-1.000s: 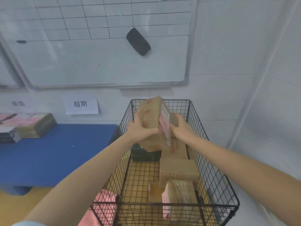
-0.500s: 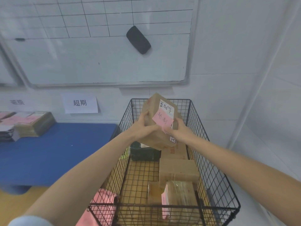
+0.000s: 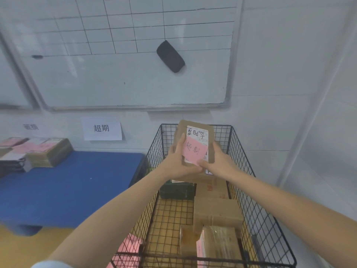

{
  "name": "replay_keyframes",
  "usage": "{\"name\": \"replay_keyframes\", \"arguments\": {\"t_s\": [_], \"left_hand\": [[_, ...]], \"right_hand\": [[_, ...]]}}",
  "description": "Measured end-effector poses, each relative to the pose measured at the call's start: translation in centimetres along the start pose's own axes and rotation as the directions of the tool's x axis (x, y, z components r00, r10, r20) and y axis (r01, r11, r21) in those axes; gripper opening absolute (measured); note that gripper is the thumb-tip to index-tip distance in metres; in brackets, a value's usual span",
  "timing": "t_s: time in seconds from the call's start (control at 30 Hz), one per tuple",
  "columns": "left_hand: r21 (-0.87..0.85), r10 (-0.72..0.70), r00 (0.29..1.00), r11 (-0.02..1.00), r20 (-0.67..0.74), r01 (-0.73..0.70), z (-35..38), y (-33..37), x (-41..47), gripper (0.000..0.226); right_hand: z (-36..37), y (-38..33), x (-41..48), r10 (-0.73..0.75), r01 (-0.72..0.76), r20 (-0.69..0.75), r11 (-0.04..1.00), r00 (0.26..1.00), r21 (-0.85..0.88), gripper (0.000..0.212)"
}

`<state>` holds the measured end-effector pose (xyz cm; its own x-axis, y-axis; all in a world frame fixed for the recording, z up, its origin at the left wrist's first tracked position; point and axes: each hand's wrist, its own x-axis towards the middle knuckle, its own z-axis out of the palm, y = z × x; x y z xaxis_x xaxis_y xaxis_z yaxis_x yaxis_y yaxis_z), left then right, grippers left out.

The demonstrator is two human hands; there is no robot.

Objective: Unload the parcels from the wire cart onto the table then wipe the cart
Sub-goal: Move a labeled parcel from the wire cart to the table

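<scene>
I hold a brown cardboard parcel (image 3: 195, 144) with a white label and a pink note above the far end of the black wire cart (image 3: 249, 186). My left hand (image 3: 178, 163) grips its left side and lower edge. My right hand (image 3: 219, 161) grips its right side, thumb on the label face. Several more cardboard parcels (image 3: 217, 213) and a dark green box (image 3: 176, 190) lie in the cart. A pink item (image 3: 128, 248) sits near the cart's front left corner. The blue table (image 3: 67, 186) stands to the left of the cart.
A stack of parcels with pink notes (image 3: 32, 153) rests on the table's far left. A whiteboard (image 3: 123, 74) with a black eraser (image 3: 170, 56) hangs on the wall behind. A paper sign (image 3: 102, 128) is stuck below it. A white wall closes the right side.
The parcel has turned in my hands so its labelled face now points at me, and it sits slightly higher. My arms stay over the cart.
</scene>
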<state>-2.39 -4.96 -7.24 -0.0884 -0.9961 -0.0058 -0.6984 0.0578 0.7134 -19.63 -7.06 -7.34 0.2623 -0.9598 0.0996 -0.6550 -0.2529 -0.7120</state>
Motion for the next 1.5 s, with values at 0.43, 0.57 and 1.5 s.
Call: {"name": "replay_keyframes", "arguments": {"t_s": [0.43, 0.57, 1.5], "left_hand": [[-0.07, 0.04, 0.984, 0.996, -0.176, -0.053, 0.0, -0.2, -0.2, 0.117], [-0.186, -0.013, 0.986, 0.982, -0.168, -0.019, -0.5, -0.7, -0.7, 0.113], [-0.209, -0.122, 0.966, 0.975, -0.228, 0.074, -5.3, 2.1, -4.7, 0.113]], "right_hand": [[-1.0, -0.9, -0.4, -0.086, 0.088, 0.05, 0.995, 0.995, -0.052, 0.074], [-1.9, -0.8, -1.0, -0.108, 0.113, 0.076, 0.992, 0.991, -0.057, 0.087], [-7.5, -7.1, -2.9, -0.288, 0.326, 0.157, 0.879, 0.945, -0.348, 0.085]]}}
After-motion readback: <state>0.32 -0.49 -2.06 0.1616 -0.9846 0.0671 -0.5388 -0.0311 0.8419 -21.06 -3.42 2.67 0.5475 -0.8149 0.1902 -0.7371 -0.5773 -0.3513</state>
